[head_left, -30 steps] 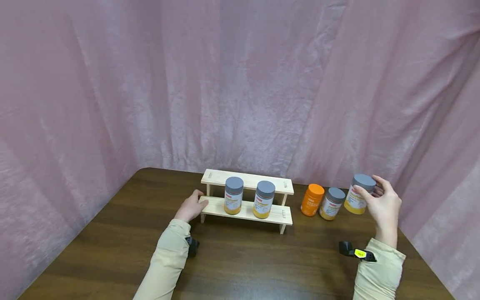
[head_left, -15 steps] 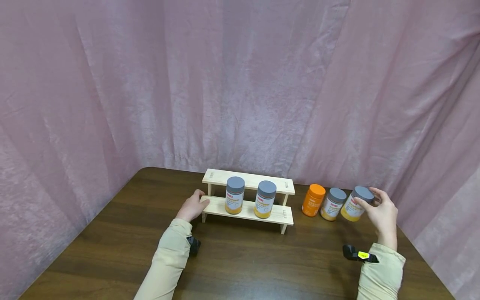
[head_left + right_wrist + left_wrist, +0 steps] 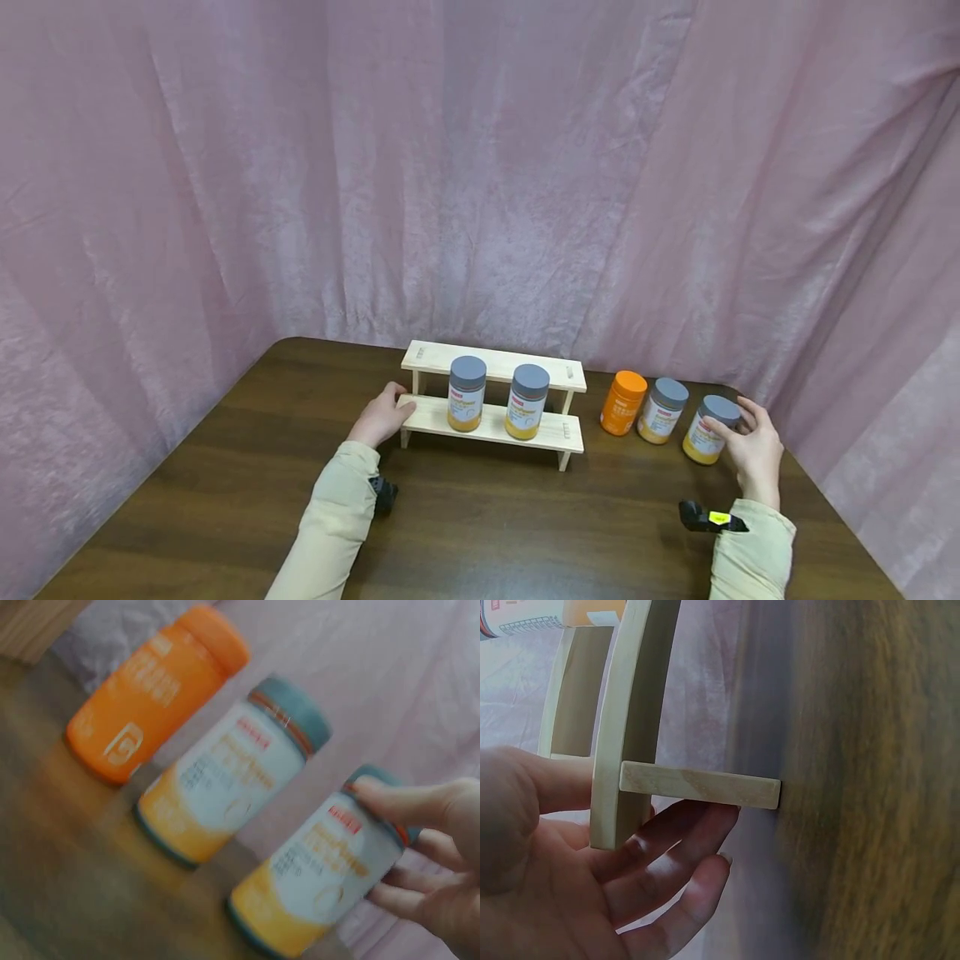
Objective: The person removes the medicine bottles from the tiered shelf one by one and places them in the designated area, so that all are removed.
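My left hand point(image 3: 378, 416) grips the left end of the lower tier of a two-tier pale wooden rack point(image 3: 556, 433). In the left wrist view, its thumb lies over the board point(image 3: 607, 750) and the other fingers reach underneath, beside a leg. At the right, my right hand point(image 3: 756, 454) holds a grey-lidded white and yellow jar point(image 3: 703, 440) near the lid, thumb on one side and fingers on the other. This jar stands roughly upright at the tabletop. Beside it are a similar jar point(image 3: 661, 417) and an orange bottle point(image 3: 619, 410).
Two more grey-lidded jars, a left one point(image 3: 466, 402) and a right one point(image 3: 524, 410), stand on the rack's lower tier. The upper tier point(image 3: 491, 360) rises behind them. A pink curtain point(image 3: 495, 183) hangs behind the dark wooden table point(image 3: 480, 533).
My right hand has lowered its jar from above the table to the tabletop, right of the other grey-lidded jar. The left hand stays on the rack.
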Demonstrator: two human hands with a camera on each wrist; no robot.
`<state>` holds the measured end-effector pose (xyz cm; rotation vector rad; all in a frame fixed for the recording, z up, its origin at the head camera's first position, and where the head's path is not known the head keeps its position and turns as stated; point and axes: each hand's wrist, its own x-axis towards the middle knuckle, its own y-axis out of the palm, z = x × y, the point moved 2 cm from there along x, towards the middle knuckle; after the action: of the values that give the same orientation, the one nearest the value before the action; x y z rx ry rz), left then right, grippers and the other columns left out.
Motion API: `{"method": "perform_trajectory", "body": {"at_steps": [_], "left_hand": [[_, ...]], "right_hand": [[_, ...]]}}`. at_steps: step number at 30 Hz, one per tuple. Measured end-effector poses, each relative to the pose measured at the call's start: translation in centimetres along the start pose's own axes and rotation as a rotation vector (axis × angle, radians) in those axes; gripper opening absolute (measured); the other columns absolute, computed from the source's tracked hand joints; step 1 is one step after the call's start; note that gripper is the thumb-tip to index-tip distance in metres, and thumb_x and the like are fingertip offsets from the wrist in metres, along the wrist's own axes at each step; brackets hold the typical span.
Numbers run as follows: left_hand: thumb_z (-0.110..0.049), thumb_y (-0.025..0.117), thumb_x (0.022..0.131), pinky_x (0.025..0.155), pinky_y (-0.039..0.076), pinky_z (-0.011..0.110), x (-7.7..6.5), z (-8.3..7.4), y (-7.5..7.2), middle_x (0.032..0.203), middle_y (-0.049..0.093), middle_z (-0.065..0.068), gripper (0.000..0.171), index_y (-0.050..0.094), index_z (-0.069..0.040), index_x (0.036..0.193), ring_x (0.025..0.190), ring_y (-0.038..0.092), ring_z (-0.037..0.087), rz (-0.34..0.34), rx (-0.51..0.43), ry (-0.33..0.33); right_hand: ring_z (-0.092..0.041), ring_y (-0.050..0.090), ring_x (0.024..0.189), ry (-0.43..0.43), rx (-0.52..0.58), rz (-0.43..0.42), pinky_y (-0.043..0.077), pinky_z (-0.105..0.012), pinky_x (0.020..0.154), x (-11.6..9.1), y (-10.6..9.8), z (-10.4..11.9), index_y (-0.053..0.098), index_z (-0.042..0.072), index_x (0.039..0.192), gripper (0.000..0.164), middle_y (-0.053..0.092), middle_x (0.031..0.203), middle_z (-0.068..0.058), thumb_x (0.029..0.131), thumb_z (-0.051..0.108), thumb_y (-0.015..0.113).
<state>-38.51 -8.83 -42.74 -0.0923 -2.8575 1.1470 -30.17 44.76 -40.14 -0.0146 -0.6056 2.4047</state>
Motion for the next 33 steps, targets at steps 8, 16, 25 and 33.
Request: {"method": "perform_trajectory", "body": {"at_steps": [8,16,25,33], "left_hand": [[-0.023,0.054,0.096,0.09,0.046,0.05,-0.3,0.0,-0.3,0.112,0.062,0.028,0.043,0.046,0.003,0.129,0.102,0.06,0.039,0.007,-0.01,0.003],[-0.035,0.056,0.094,0.084,0.047,0.044,1.4,1.7,0.4,0.108,0.063,0.025,0.047,0.05,-0.001,0.127,0.096,0.061,0.036,-0.007,-0.018,0.049],[-0.023,0.055,0.095,0.087,0.046,0.05,-0.5,-0.2,-0.4,0.108,0.063,0.026,0.042,0.048,0.002,0.128,0.097,0.061,0.037,0.005,-0.015,0.007],[-0.022,0.053,0.097,0.087,0.046,0.049,-0.5,-0.1,-0.3,0.107,0.062,0.026,0.041,0.047,0.003,0.129,0.096,0.06,0.037,0.002,-0.004,0.009]], "right_hand": [[-0.003,0.053,0.11,-0.03,0.029,-0.022,0.035,-0.003,0.073,0.4,0.8,-1.7,0.037,0.015,0.148,0.073,0.049,0.141,-0.012,0.086,0.025,0.074],[0.015,0.039,0.08,-0.106,-0.032,-0.069,0.035,-0.017,0.08,0.5,0.9,-1.9,0.04,0.012,0.146,0.071,0.043,0.101,0.002,0.084,0.02,0.075],[0.011,0.043,0.088,-0.061,-0.023,-0.08,0.036,-0.012,0.078,0.5,1.0,-2.0,0.04,0.014,0.147,0.068,0.053,0.128,-0.011,0.087,0.025,0.072],[0.012,0.044,0.084,-0.068,-0.031,-0.088,0.034,-0.01,0.076,0.4,0.8,-1.9,0.043,0.011,0.144,0.065,0.057,0.125,-0.011,0.087,0.02,0.072]]}}
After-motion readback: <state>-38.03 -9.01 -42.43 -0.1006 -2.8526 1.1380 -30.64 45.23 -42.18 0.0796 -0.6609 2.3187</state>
